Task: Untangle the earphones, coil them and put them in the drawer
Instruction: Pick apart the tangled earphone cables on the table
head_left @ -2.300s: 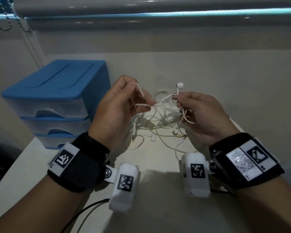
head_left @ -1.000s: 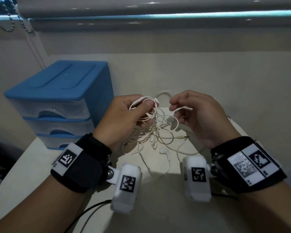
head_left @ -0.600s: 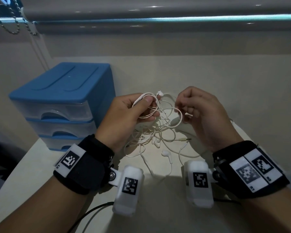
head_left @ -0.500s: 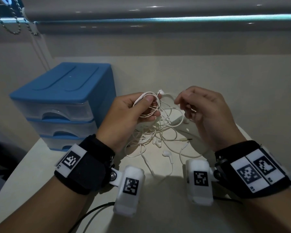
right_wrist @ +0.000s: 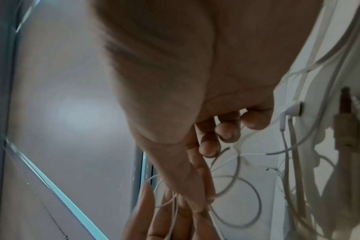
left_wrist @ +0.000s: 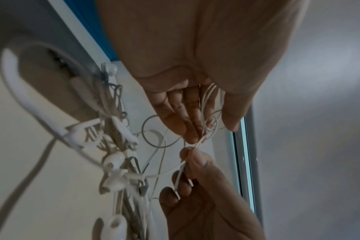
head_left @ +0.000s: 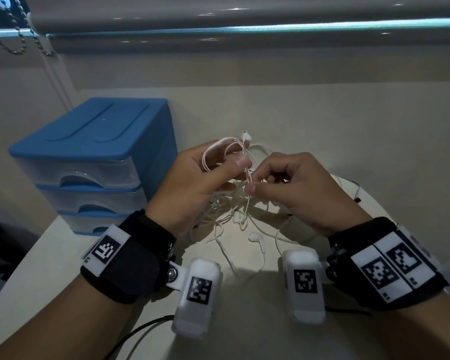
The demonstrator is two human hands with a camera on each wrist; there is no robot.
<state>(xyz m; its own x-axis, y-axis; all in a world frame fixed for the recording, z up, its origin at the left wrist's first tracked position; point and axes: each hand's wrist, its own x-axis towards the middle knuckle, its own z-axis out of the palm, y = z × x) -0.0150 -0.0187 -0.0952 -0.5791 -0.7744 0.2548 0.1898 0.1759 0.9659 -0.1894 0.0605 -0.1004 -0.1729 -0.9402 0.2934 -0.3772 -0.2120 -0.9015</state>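
Note:
White earphones (head_left: 234, 214) lie tangled on the pale table (head_left: 244, 284), partly lifted between both hands. My left hand (head_left: 240, 165) grips several loops of cord between thumb and fingers, and one earbud (head_left: 246, 136) sticks up above them. My right hand (head_left: 251, 184) pinches a single strand just below the left thumb. In the left wrist view the left fingers (left_wrist: 187, 123) hold the strands and the right hand's fingertips (left_wrist: 192, 155) pinch one cord. The right wrist view shows hanging loops (right_wrist: 245, 201) and an earbud (right_wrist: 294, 110). A loose earbud (head_left: 256, 239) rests on the table.
A blue three-drawer unit (head_left: 94, 152) stands at the left against the wall, all drawers shut. A jack plug (right_wrist: 345, 104) lies beside the cords at the right. A window blind with a bead chain (head_left: 13, 37) hangs behind. Dark cables (head_left: 146, 331) run from the wrist cameras.
My right hand has moved left to the left hand and now pinches a strand under its thumb. The left hand has risen a little with its loops, the earbud poking higher.

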